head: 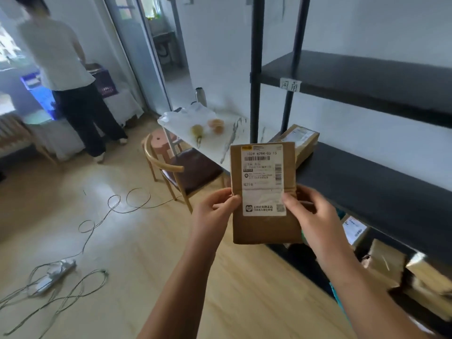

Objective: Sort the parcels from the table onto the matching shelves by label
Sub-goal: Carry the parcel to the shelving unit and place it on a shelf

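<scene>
A flat brown cardboard parcel (264,226) with a white shipping label facing me is held upright in front of the black shelf unit. My left hand (215,209) grips its left edge and my right hand (305,209) grips its right edge. The upper black shelf (367,79) carries a handwritten paper tag (290,84) on its front lip and shows nothing on it. On the middle shelf (371,189) lies another brown parcel (299,140) at its far end. Several brown parcels (391,263) sit on the lowest level at the right.
A white table (220,143) with fruit and plastic bags stands beyond the shelf, a wooden chair (181,170) before it. Cables and a power strip (52,272) lie on the wooden floor at left. A person (71,77) stands at the far left, facing away.
</scene>
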Demonstrator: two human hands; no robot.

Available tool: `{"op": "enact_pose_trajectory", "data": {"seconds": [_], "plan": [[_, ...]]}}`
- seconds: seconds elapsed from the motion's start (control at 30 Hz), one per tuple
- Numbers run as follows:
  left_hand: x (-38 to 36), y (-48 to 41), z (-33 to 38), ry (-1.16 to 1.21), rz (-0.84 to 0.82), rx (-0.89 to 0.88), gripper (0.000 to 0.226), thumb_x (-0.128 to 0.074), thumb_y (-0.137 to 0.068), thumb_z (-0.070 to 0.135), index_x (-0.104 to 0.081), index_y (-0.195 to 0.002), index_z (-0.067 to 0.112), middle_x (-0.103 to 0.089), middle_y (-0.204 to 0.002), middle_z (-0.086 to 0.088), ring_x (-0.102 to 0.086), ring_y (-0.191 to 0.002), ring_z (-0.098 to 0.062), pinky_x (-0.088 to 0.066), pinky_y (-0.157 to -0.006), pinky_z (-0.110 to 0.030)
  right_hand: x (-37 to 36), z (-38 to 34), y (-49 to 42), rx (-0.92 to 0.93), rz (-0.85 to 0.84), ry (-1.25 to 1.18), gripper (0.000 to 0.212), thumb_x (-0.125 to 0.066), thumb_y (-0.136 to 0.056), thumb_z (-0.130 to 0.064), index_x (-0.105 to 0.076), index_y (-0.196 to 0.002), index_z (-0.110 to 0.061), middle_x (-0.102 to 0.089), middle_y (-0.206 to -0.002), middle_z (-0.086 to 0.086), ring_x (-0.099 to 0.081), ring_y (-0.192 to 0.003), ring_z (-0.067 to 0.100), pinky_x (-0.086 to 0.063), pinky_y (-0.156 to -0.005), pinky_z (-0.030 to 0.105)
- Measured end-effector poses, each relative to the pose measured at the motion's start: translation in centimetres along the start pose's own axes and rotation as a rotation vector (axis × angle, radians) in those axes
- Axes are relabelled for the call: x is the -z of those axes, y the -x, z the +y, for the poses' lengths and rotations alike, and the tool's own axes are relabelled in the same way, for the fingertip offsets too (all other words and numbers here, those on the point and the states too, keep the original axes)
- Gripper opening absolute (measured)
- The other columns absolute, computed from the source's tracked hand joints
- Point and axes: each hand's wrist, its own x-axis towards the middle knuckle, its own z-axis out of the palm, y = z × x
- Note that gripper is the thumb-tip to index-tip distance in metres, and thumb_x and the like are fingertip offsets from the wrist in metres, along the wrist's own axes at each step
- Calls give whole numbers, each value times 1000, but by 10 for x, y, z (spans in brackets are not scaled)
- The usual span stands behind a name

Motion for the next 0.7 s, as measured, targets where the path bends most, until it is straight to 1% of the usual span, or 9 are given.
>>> {"op": "enact_pose_trajectory", "data": {"seconds": [0.1, 0.13, 0.2, 0.27, 0.33, 0.4, 0.53, 0.6, 0.7], "plan": [[-3, -28, 8, 18, -49, -15, 23, -63, -93, 27, -74, -113, 26, -79, -96, 6, -72, -97, -12, -57, -81, -30, -1, -15, -17, 20, 81, 22, 39, -67, -81, -56, -62, -116, -38, -67, -109, -12, -64, -99, 7, -54, -91, 41], [-6, -38, 13, 30, -65, -28, 21, -63, -93, 27, -75, -111, 27, -79, -94, 7, -73, -95, -12, -57, -80, -29, 1, -21, -25, 37, 105, 30, 39, -67, -82, -56, -62, -116, -37, -67, -110, -10, -64, -98, 6, -54, -90, 39], [-13, -59, 27, 51, -94, -69, 18, -64, -93, 26, -76, -106, 28, -80, -90, 8, -74, -87, -8, -58, -70, -22, 7, -34, -42, 82, 140, 37, 39, -66, -83, -55, -62, -116, -37, -66, -111, -8, -63, -98, 5, -54, -89, 36], [-22, -83, 44, 71, -105, -107, 18, -65, -92, 27, -75, -106, 26, -80, -88, 6, -74, -81, -5, -57, -63, -17, 13, -47, -60, 127, 157, 40, 40, -63, -83, -57, -61, -118, -38, -64, -113, -9, -61, -101, 5, -53, -87, 32], [-31, -106, 64, 84, -106, -146, 21, -67, -90, 29, -74, -109, 23, -79, -92, 3, -74, -86, -9, -59, -69, -23, 20, -60, -80, 168, 169, 25, 37, -62, -84, -57, -61, -116, -38, -65, -113, -12, -60, -102, 2, -50, -82, 25], [-40, -127, 83, 97, -117, -187, 21, -69, -89, 31, -74, -107, 22, -79, -93, 2, -74, -89, -13, -59, -77, -31, 25, -72, -100, 215, 207, 3, 32, -62, -86, -53, -61, -114, -38, -66, -112, -13, -60, -101, -1, -46, -76, 18], [-57, -164, 113, 95, -132, -265, 9, -69, -89, 30, -70, -93, 23, -77, -86, 6, -72, -89, -14, -58, -78, -32, 28, -92, -139, 286, 286, -32, 34, -63, -87, -48, -61, -118, -34, -66, -111, -15, -61, -98, -3, -48, -72, 18], [-60, -181, 125, 95, -141, -286, 11, -70, -88, 32, -70, -93, 22, -77, -88, 3, -73, -90, -16, -59, -82, -35, 26, -101, -154, 301, 317, -62, 35, -65, -87, -45, -59, -119, -33, -65, -109, -17, -61, -97, -4, -47, -73, 17], [-63, -206, 142, 125, -155, -313, 11, -70, -89, 30, -72, -92, 20, -78, -89, 1, -72, -91, -19, -59, -85, -36, 23, -117, -172, 310, 358, -93, 34, -68, -85, -44, -52, -114, -35, -63, -105, -20, -61, -94, -5, -47, -73, 16]]}}
